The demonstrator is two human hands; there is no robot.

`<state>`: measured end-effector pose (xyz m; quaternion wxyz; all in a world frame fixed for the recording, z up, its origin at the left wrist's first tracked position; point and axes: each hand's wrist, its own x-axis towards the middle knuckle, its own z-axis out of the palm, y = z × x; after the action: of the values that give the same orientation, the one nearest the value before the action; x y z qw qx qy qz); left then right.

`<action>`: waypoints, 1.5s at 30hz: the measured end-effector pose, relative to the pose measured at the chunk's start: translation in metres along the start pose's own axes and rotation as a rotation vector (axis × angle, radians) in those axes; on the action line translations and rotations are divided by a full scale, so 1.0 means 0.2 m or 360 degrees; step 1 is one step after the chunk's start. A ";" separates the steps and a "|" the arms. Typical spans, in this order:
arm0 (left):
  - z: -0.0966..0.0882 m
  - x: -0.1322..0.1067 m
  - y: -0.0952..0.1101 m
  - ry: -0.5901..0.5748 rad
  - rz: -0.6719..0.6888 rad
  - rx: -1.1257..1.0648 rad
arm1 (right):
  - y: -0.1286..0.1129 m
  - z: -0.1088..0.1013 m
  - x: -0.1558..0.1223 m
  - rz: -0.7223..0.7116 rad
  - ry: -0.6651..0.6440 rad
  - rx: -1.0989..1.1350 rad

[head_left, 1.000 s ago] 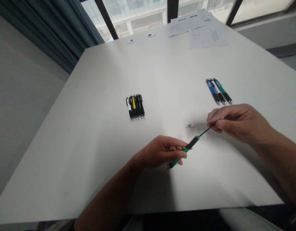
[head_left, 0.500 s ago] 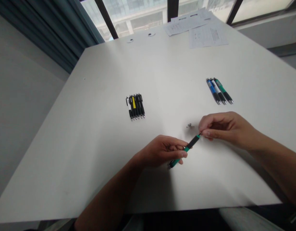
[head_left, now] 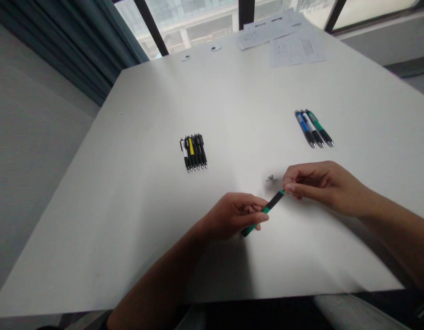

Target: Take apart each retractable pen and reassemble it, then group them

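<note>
- Clearly, taking the pen between the hands as the middle of the dial, with twelve towards the window, I find six slim pens [head_left: 194, 155] lying side by side on the white table [head_left: 129, 215] between ten and eleven o'clock, one showing yellow and one white.
- At nine o'clock the left hand [head_left: 229, 213] has a snug hold on the barrel, thumb along one side and fingers round the other.
- That green pen [head_left: 274, 200] sits at the dial's centre, tilted, its dark grip section pointing between one and two, its tail end between seven and eight.
- Just past twelve, near the pen but apart from it, lies a small metallic piece [head_left: 270, 177]; it is too small for me to name.
- Farther out, just past twelve too, papers [head_left: 298, 51] overlap by the window.
- At two o'clock the right hand [head_left: 327, 188] makes a narrow pinch at the pen's front end, seemingly on the end of a thin dark rod. A second ago a long stretch of that rod bridged both hands; now almost none shows, so I judge it nearly all inside the barrel.
- At one o'clock, beyond that hand, three thicker pens [head_left: 312, 129] lie together: blue, white and green.
</note>
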<state>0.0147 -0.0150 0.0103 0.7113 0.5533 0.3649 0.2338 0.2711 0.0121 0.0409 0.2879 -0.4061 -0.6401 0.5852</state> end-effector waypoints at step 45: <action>0.03 0.01 0.00 0.0114 0.0166 0.0269 | 0.01 -0.01 -0.01 0.0046 0.0066 -0.0046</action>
<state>0.0199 -0.0172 0.0110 0.6355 0.6208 0.3791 0.2587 0.2744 0.0104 0.0392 0.2868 -0.4316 -0.6364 0.5713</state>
